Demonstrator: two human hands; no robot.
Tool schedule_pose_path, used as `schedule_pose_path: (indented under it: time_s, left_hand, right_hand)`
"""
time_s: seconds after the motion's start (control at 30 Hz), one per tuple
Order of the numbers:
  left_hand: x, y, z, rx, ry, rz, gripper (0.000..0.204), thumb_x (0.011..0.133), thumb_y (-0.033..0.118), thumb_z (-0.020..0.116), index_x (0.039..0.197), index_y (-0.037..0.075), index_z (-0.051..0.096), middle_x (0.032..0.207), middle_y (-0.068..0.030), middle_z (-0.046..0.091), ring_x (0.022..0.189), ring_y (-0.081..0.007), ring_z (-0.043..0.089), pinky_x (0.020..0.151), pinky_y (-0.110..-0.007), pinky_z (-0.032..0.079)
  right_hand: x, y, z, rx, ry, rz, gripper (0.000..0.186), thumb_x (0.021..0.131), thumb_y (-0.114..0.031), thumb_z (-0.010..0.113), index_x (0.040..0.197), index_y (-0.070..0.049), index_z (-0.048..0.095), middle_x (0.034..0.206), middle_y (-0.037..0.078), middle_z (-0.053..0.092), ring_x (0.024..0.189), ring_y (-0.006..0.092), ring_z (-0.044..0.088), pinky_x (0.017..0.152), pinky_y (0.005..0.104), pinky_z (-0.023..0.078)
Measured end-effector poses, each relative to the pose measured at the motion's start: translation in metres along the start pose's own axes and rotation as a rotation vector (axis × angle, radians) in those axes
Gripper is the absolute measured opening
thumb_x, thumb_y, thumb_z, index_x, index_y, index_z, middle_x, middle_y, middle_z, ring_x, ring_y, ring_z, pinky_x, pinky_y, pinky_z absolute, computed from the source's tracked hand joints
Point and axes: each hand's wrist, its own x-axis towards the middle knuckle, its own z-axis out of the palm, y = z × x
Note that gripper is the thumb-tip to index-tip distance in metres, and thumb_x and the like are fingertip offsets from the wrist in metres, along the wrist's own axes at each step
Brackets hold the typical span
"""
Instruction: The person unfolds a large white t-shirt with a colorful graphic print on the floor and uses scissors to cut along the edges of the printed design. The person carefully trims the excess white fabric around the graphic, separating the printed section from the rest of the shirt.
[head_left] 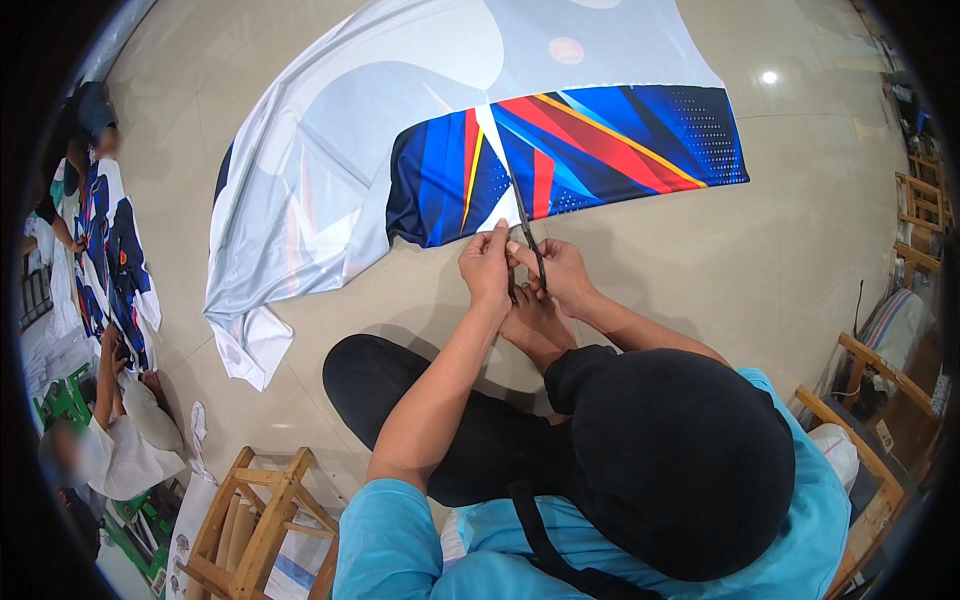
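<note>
A large printed cloth (600, 150), blue with red, yellow and white stripes, lies on the floor before me, its pale reverse showing at the far and left parts. My right hand (562, 273) is closed on the handles of dark scissors (530, 232). Their blades point away from me, over the cloth's white stripe. My left hand (487, 268) pinches the cloth's near edge beside the blades, its thumb on a white patch. The fingers' undersides and part of the handles are hidden. My bare foot (538, 325) rests just below both hands.
Tiled floor (820, 220) surrounds the cloth. A wooden stool (245, 520) stands at the lower left, and wooden frames (850, 440) line the right side. Along the left edge, other people handle similar printed cloth (125, 260) near green machine parts (65, 405).
</note>
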Motion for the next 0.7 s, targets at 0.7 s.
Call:
schedule_pose_path:
  time_s: [0.7]
  left_hand:
    - [0.0019,-0.0009,0.0015,-0.001,0.014,0.016,0.027,0.098,0.024,0.076,0.083,0.003,0.066,0.066,0.0026,0.058,0.054,-0.0052,0.049,0.050,-0.023,0.040]
  right_hand:
    - [0.0059,0.0035,0.0023,0.009,0.003,-0.011,0.049,0.085,-0.043,0.086,0.078,-0.006,0.055,0.061,0.004,0.059,0.046,0.0091,0.052,0.040,0.0251,0.040]
